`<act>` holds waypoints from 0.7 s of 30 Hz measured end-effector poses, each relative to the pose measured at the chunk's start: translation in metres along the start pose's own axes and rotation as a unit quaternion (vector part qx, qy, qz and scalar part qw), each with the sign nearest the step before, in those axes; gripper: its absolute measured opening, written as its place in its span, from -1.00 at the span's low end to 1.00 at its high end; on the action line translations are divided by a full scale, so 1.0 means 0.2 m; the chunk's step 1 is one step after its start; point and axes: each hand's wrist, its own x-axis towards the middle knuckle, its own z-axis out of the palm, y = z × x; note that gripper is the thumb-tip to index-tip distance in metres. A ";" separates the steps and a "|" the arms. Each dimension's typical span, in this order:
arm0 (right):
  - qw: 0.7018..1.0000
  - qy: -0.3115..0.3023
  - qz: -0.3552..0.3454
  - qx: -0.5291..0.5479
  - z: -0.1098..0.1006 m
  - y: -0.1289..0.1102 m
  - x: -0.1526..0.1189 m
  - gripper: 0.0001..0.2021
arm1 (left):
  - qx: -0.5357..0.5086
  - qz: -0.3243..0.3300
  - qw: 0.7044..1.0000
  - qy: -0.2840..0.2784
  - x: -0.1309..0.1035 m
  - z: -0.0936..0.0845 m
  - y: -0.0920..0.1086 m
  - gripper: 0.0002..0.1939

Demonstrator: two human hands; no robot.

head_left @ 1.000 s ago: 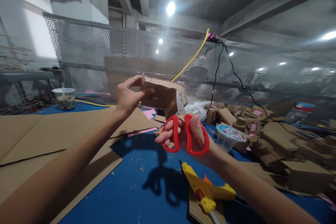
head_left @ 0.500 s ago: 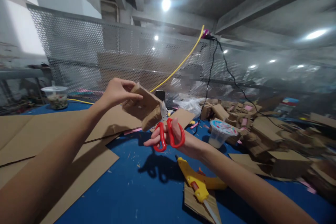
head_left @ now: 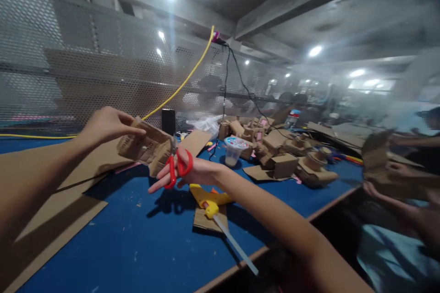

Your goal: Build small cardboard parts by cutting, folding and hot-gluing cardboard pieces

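My left hand [head_left: 109,124] pinches the upper left edge of a small folded cardboard piece [head_left: 146,144], held above the table. In my right hand [head_left: 195,170] are red-handled scissors [head_left: 185,164], with fingers and thumb through the loops. The scissor blades reach the right edge of the cardboard piece and are partly hidden, so how far they are apart is unclear. Below my right wrist, a yellow glue gun [head_left: 210,203] lies on a cardboard scrap [head_left: 220,223]. A long pale glue stick [head_left: 237,246] sticks out of its back end past the table edge.
Large cardboard sheets [head_left: 74,206] cover the blue table [head_left: 113,252] on the left. A lidded plastic cup [head_left: 233,151] stands before a heap of cardboard pieces [head_left: 275,144]. A black cable [head_left: 240,78] and yellow cable [head_left: 185,80] hang behind. At right, another person's hands [head_left: 395,197] hold cardboard.
The view has swung right, bringing another person and the table edge into sight. Both hands keep hold of the cardboard piece and scissors; the cardboard has tilted slightly.
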 end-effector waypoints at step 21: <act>0.957 0.091 -0.075 0.265 -0.09 0.13 -0.04 -0.20 | 0.209 0.023 0.977 -0.031 -0.11 0.43 0.27 -0.12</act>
